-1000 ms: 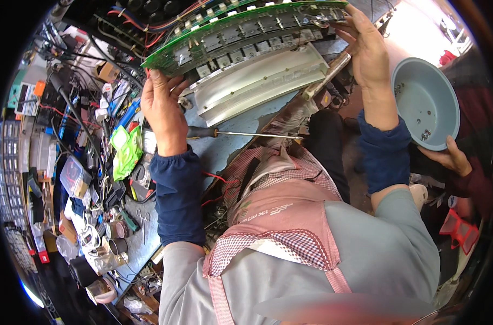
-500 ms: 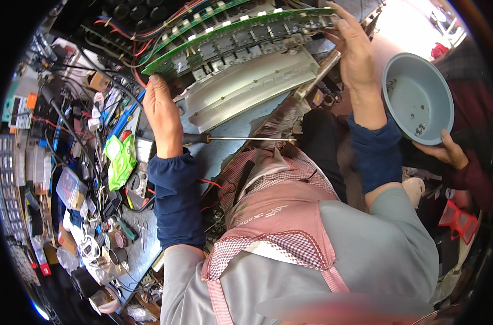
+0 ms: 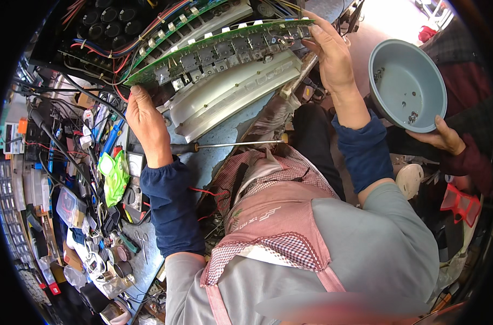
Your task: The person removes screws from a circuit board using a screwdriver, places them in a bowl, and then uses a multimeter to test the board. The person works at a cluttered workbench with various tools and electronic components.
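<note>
A long green circuit board [image 3: 203, 58], with a row of black parts and metal tabs along its underside, is held up at both ends. My left hand [image 3: 150, 124] pinches its left end between thumb and fingers. At the far right end my right hand [image 3: 335, 65] grips it, thumb on the near side and fingers behind. Just below the board lies a silvery ribbed metal heatsink [image 3: 233, 100] on the blue bench top. A long screwdriver [image 3: 230, 144] with a dark handle rests near the bench edge, right of my left wrist.
An open black chassis [image 3: 108, 24] with capacitors and coloured wires stands behind the board. On the right, another person's hand [image 3: 446, 138] holds a grey bowl [image 3: 409, 92] with a few small screws. Tools, cables and a bright green bag [image 3: 114, 177] crowd the left bench.
The whole view has shifted, so chassis, board and heatsink appear further left and lower. Both hands keep their hold on the board's ends. The bowl stays at the right.
</note>
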`<act>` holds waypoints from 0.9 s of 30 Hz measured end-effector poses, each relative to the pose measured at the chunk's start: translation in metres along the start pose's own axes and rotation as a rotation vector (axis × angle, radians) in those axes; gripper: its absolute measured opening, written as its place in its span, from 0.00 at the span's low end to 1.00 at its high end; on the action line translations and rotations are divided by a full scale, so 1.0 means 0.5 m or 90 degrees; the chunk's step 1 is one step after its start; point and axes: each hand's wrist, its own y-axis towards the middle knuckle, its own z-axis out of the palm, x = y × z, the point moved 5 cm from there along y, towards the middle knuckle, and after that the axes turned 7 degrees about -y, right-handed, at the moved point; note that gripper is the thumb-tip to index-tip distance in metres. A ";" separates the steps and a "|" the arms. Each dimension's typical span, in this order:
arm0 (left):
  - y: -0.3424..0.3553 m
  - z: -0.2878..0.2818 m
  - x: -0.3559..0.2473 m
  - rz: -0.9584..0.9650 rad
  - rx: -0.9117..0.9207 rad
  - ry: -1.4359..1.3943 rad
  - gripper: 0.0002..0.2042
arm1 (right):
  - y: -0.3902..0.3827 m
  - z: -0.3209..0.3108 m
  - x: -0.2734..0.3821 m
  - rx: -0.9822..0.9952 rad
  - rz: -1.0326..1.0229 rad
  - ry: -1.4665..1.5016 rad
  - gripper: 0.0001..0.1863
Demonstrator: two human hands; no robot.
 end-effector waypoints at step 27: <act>-0.005 -0.002 0.001 -0.034 -0.022 0.017 0.25 | -0.034 -0.018 -0.021 -0.033 0.092 0.309 0.08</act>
